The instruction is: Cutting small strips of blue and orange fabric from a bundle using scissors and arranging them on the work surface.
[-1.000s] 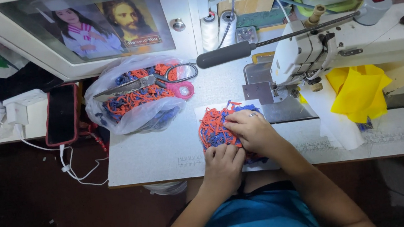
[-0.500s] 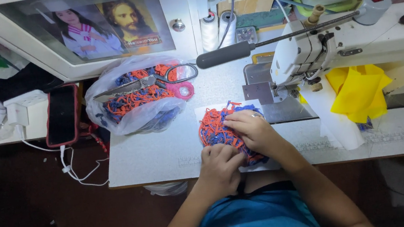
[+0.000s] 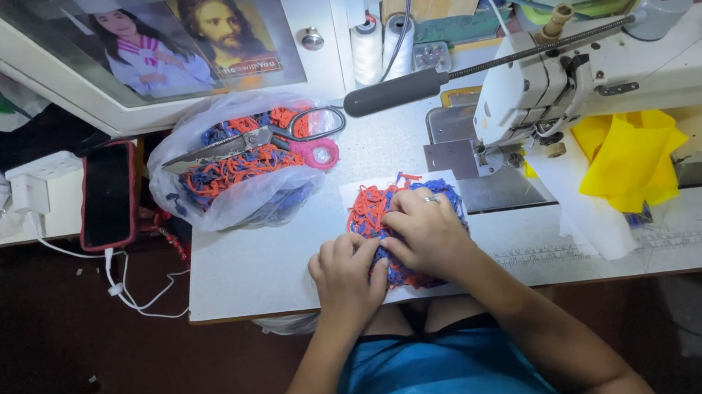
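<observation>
A small heap of orange and blue fabric pieces (image 3: pixel 367 207) lies on a white sheet at the front of the sewing table (image 3: pixel 246 273). My left hand (image 3: pixel 344 274) rests on the heap's near left edge, fingers curled into the pieces. My right hand (image 3: pixel 427 231), with a ring on one finger, presses down on the middle of the heap and hides much of it. Both hands touch each other over the pile.
A clear plastic bag (image 3: pixel 231 170) of more orange and blue pieces sits left of the heap, with pink-handled scissors (image 3: pixel 275 137) on top. A white sewing machine (image 3: pixel 608 74) and yellow cloth (image 3: pixel 629 155) stand to the right. A phone (image 3: pixel 107 195) charges at left.
My left hand has slid a little to the left and nearer the table's front edge. My right hand stays pressed on the heap.
</observation>
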